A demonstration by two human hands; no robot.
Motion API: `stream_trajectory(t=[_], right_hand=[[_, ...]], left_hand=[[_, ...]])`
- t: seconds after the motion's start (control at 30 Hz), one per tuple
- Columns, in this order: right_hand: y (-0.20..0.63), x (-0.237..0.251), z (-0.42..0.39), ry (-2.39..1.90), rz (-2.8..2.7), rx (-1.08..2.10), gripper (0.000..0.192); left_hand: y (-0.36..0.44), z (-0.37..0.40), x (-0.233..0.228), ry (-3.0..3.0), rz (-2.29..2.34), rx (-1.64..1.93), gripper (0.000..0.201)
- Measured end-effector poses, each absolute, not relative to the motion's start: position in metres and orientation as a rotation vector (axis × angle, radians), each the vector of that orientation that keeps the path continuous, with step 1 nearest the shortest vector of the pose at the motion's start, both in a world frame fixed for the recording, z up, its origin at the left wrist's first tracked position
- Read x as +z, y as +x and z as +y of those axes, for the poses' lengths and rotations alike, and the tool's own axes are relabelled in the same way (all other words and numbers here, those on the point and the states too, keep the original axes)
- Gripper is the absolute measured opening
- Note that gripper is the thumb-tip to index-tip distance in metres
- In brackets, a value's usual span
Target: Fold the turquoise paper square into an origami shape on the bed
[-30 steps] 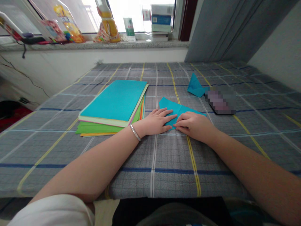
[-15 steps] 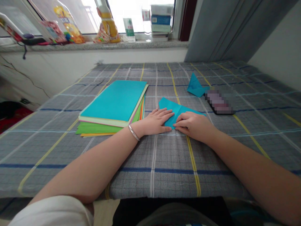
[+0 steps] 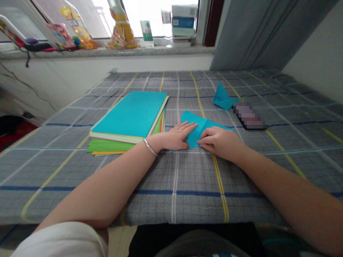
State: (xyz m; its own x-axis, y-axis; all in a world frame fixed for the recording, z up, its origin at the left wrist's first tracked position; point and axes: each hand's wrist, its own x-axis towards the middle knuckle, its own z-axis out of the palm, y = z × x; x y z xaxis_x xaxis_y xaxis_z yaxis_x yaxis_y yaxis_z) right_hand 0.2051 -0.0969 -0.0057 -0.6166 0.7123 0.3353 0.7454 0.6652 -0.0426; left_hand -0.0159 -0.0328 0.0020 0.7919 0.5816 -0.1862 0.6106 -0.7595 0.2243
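**Two hands pressing a teal paper flat on a checked cloth**

A person's left hand and right hand lie side by side on a partly folded teal paper, which rests on a desk covered in grey checked cloth. The left hand's fingers are stretched out flat on the paper, grasping nothing. The right hand's fingers are loosely curled, tips pressing the paper's near edge; neither hand lifts it. A silver bracelet sits on the left wrist.

Just left of the teal paper lies a stack of coloured sheets, teal on top. Beyond the paper, to its right, stands a small folded teal shape, with a dark flat object beside that.

A likely risk: the soft cloth gives under pressure, so the paper could slide and any crease come out crooked.
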Motion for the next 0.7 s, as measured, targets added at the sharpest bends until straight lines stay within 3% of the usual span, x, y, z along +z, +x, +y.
stream_trajectory(t=[0.13,0.3,0.7], right_hand=[[0.205,-0.006,-0.097,-1.154,-2.563,-0.145,0.017],[0.205,-0.006,-0.097,-1.128,-2.55,-0.172,0.018],[0.205,-0.006,-0.097,-1.142,-2.549,-0.16,0.021]], left_hand=[[-0.012,-0.036,0.002,2.707,1.0,-0.112,0.068],[-0.006,-0.045,-0.002,2.707,1.021,-0.101,0.076],[-0.004,-0.051,-0.014,2.939,0.982,0.07,0.055]])
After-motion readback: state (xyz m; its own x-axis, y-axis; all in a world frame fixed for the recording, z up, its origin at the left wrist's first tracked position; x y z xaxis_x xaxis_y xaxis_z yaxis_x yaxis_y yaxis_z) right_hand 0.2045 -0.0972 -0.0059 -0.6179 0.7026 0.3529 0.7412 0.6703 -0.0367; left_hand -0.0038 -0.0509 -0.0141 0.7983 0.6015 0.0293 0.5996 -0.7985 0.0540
